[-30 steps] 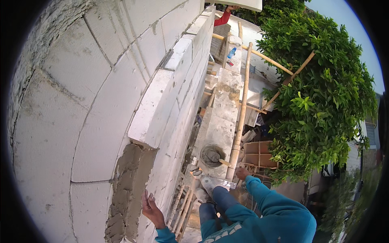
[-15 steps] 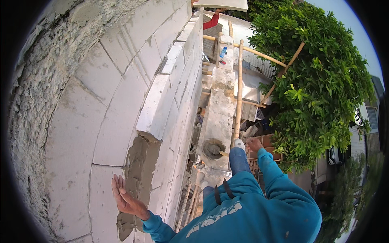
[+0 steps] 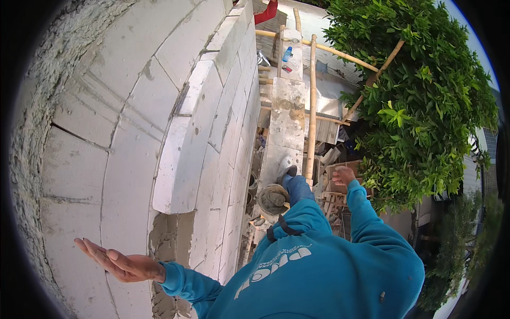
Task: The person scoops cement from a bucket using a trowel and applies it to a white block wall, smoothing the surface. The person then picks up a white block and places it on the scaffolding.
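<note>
My left hand (image 3: pixel 121 261) is open, palm up with fingers stretched out, beside the white block wall (image 3: pixel 125 175). Nothing lies in it. It hovers left of a strip of wet grey mortar (image 3: pixel 164 239), next to the near end of a thick white block (image 3: pixel 183 159) set on the wall. Off to the right, my right hand (image 3: pixel 343 175) hangs past the plank with its fingers loosely curled in, and nothing shows in it. Near my leg stands a bucket of grey mortar (image 3: pixel 273 199).
I am on a narrow plank walkway (image 3: pixel 287 133) along the wall. Bamboo poles (image 3: pixel 312 106) edge it on the right, with a leafy tree (image 3: pixel 414 122) beyond. A blue bottle (image 3: pixel 287 53) stands farther along. Another person's red sleeve (image 3: pixel 265 11) shows at the top.
My left hand has swung left, away from the mortar strip, and turned palm up. One foot has stepped forward on the plank past the bucket. The other person's pale panel has left view.
</note>
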Tool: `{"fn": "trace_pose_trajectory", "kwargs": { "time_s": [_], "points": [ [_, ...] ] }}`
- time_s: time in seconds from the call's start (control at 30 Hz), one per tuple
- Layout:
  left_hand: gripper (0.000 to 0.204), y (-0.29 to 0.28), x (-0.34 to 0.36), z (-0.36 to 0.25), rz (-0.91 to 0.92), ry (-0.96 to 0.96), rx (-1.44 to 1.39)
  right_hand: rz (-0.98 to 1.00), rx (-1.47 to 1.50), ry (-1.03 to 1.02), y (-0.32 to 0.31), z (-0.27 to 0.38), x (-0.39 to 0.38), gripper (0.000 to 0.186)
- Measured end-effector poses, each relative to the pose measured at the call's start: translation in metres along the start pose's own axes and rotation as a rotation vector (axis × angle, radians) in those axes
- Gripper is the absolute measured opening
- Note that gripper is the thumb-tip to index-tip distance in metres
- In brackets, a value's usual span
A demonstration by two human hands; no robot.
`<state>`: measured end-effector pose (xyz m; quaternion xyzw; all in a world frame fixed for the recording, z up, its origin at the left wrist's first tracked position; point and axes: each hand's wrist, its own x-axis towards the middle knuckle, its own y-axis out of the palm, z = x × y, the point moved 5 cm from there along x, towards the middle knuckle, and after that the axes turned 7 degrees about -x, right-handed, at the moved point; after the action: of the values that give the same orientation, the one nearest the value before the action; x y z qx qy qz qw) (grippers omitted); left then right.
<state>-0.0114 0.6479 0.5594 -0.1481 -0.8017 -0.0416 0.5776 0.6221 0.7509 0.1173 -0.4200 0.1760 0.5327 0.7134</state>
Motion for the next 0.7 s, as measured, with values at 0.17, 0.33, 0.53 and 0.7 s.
{"fn": "trace_pose_trajectory", "kwargs": {
  "time_s": [0.17,0.33,0.53,0.7],
  "points": [
    [0.052,0.166,0.046,-0.003,-0.031,0.063,0.272,0.122,-0.002,-0.125,0.023,0.097,0.131,0.04],
    [0.065,0.261,0.084,0.042,-0.147,0.017,0.497,0.163,-0.269,-0.26,-0.021,0.228,0.189,0.033],
    [0.072,0.294,0.091,0.044,-0.217,0.001,0.736,-0.066,-0.008,-0.442,-0.121,0.346,0.247,0.034],
    [0.073,0.301,0.095,0.039,-0.271,0.021,0.782,0.127,0.047,-0.555,-0.072,0.431,0.243,0.035]
  ]
}}
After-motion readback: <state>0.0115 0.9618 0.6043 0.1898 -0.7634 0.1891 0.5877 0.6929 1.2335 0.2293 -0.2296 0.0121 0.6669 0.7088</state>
